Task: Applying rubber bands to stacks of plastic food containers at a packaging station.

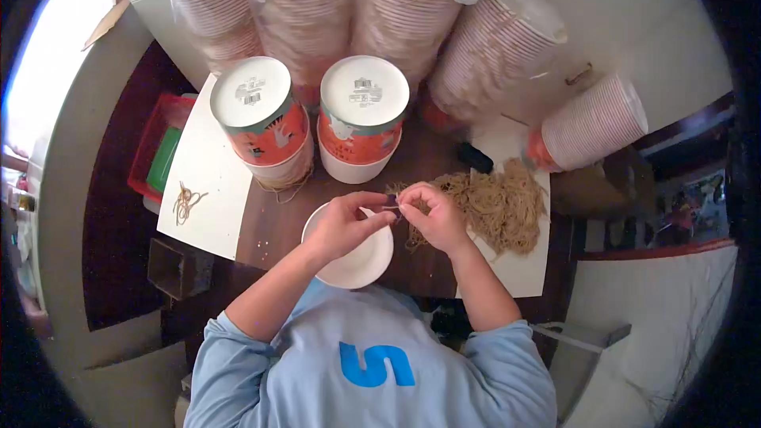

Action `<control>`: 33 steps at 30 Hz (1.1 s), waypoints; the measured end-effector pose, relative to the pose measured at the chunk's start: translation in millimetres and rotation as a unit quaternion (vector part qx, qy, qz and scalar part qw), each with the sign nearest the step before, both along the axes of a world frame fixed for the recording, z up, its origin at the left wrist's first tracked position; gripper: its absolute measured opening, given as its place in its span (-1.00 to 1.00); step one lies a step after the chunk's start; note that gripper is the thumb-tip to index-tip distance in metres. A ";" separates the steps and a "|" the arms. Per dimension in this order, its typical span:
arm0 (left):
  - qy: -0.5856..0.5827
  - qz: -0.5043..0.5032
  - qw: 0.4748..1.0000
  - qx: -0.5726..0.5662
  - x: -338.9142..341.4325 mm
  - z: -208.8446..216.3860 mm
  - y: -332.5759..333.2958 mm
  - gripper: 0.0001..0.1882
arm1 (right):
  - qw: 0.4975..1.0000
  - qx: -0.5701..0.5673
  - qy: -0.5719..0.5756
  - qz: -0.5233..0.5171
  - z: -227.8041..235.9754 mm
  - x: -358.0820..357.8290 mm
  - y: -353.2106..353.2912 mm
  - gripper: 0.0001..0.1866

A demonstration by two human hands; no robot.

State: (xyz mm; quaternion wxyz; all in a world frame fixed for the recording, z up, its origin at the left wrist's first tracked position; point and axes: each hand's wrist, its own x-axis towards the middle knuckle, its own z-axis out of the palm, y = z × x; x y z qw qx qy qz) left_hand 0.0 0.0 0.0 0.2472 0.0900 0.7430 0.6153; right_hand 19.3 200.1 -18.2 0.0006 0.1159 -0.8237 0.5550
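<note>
My left hand and my right hand meet over the middle of the table. Fingertips of both are pinched on a short length of tan twine stretched between them. Dark bands wrap some of my left fingertips. Below my left hand, close to my body, sits a white round tub, partly covered by that hand and forearm. A loose heap of tan twine lies just right of my right hand.
Upside-down orange-patterned paper buckets stand in a left pile and a right pile. Tall plastic-wrapped bucket stacks line the back. Another stack leans at right. A small twine bundle lies left; a black object sits behind the heap.
</note>
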 end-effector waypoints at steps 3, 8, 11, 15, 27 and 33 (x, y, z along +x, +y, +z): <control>0.002 -0.007 0.999 0.035 -3.5 2.4 7.3 -0.68 | 0.999 -0.040 -0.013 -0.024 -2.1 0.7 -3.4 -0.91; 0.023 0.034 0.998 0.043 -3.8 -13.7 0.6 -0.78 | 0.985 -0.150 -0.061 -0.057 -14.5 3.4 1.8 -0.90; -0.003 0.040 0.999 0.024 -10.4 -5.5 -6.6 -0.76 | 0.966 -0.220 -0.108 -0.079 -4.6 2.9 11.9 -0.96; 0.047 0.037 0.998 0.024 -5.8 -1.0 6.6 -0.73 | 0.976 -0.196 -0.078 -0.059 -7.3 3.5 16.9 -0.91; 0.106 0.081 0.991 -0.001 -21.0 -12.2 23.6 -0.84 | 0.927 -0.331 -0.074 -0.163 -10.9 -0.9 36.2 -0.93; 0.076 0.179 0.974 0.114 -37.4 35.1 -4.6 -0.87 | 0.941 -0.077 -0.022 -0.328 -70.9 -1.0 125.6 -0.85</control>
